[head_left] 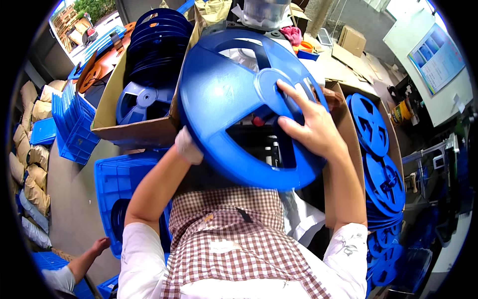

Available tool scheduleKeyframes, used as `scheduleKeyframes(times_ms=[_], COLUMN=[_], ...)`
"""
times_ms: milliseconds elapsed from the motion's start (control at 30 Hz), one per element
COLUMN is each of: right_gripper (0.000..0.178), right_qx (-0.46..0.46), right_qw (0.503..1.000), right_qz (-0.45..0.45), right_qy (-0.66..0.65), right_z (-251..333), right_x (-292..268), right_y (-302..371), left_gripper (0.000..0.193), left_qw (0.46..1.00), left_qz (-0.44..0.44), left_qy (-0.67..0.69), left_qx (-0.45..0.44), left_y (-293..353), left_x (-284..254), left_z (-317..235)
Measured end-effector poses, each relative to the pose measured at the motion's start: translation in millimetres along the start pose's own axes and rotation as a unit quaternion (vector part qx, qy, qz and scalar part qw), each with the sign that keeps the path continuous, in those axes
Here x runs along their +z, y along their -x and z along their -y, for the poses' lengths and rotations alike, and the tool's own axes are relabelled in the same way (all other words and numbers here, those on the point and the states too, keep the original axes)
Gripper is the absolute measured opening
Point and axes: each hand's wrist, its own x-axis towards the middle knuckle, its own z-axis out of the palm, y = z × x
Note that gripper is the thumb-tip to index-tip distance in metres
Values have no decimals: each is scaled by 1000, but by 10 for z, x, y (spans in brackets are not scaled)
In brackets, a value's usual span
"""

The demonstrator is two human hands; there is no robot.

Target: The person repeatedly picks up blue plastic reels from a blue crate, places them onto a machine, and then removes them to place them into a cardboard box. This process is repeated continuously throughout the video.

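A large blue plastic reel flange [219, 94], round with wide cutouts and a raised hub, is held up tilted in front of my chest. My right hand [316, 127] lies over its right side, index finger at the hub and thumb at the edge of a cutout. From the lower left, my left hand [189, 147], in a pale covering, grips the flange's rim; its fingers are hidden behind the disc. To the left, a cardboard box [134, 132] contains a stack of similar blue flanges [159, 45]. Another box [343, 129] on the right has several more.
Below the left box sits a blue crate [114, 174]. Nested blue crates [74, 127] and paper sacks [35, 174] stand farther left. Another person's arm [87, 261] reaches in at lower left. A white board [430, 60] is at the upper right.
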Motion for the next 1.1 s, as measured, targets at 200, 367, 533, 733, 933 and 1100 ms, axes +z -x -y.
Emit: scheduleKeyframes(times_ms=[200, 367, 533, 733, 933, 1100], right_gripper=[73, 77, 72, 70, 67, 51], right_qx=[65, 62, 68, 27, 15, -38], right_qw=[983, 971, 968, 973, 977, 973], right_qz=[23, 21, 45, 32, 44, 13], right_qy=[171, 232, 236, 228, 209, 226], right_z=[-746, -1070, -1093, -1175, -1061, -1306], right_x=[-165, -41, 41, 93, 184, 102], right_y=[-1238, -2022, -2289, -2143, -2209, -2003], left_gripper=[33, 25, 24, 38, 33, 26], left_qw=[986, 977, 968, 972, 984, 895], left_qz=[-150, -201, -233, -202, -156, -166], left_qy=[39, 51, 57, 53, 23, -408], left_qx=[-61, -54, -77, -104, -79, 65], left_y=[-1110, -1426, -1489, -1238, -888, -482], left_x=[-473, -916, -1043, -805, -862, -685], left_z=[-109, -4, 51, -62, -113, 58])
